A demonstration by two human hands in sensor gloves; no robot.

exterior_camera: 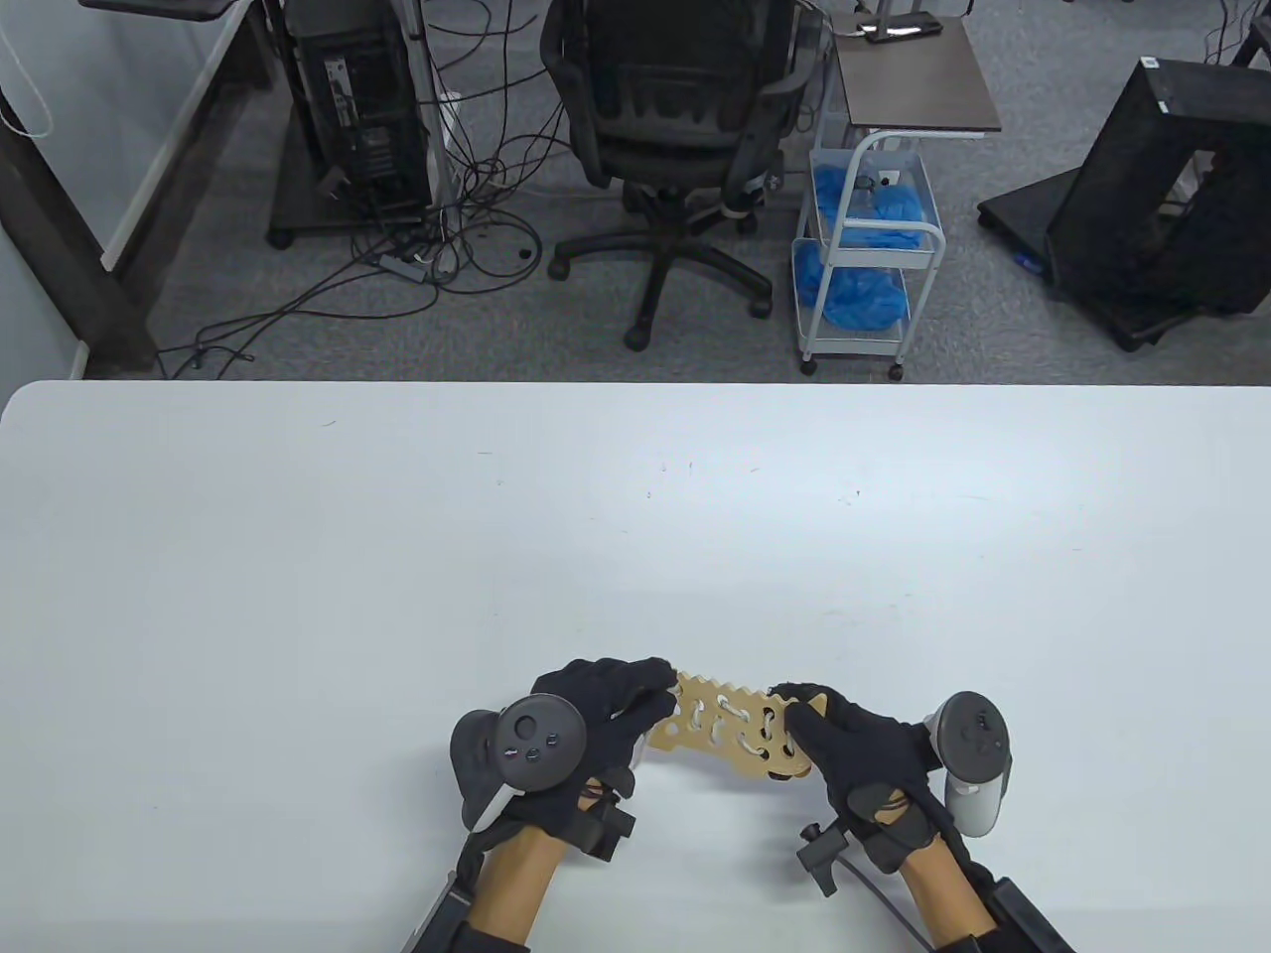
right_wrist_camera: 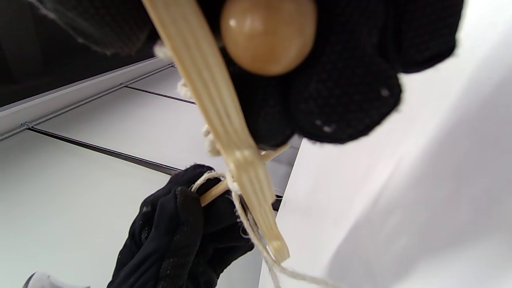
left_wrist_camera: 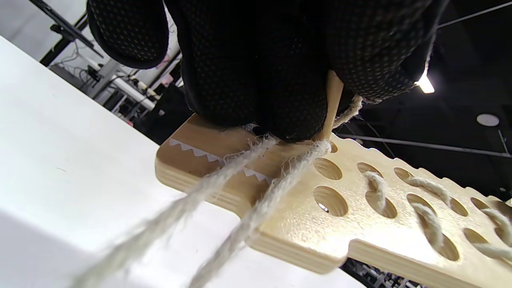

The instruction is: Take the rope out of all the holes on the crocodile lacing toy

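Crocodile lacing toy [exterior_camera: 730, 735] is held just above the counter [exterior_camera: 635, 556], spanning the gap between both hands. The left hand [exterior_camera: 586, 730] has its fingers [left_wrist_camera: 256, 76] clamped on the snout end, with a thin wooden stick [left_wrist_camera: 333, 105] and two strands of the rope [left_wrist_camera: 236, 168] coming out right under the fingertips. The right hand [exterior_camera: 859, 759] has its fingers [right_wrist_camera: 344, 92] curled around the opposite end, beside a round wooden bead [right_wrist_camera: 268, 34]. Several holes toward the right fingers are laced; the few nearest the left fingers look empty. To do this step well, I would keep the right grip steady, draw the stick straight out through its hole, then pull the slack fully through before moving to the next hole so nothing snags
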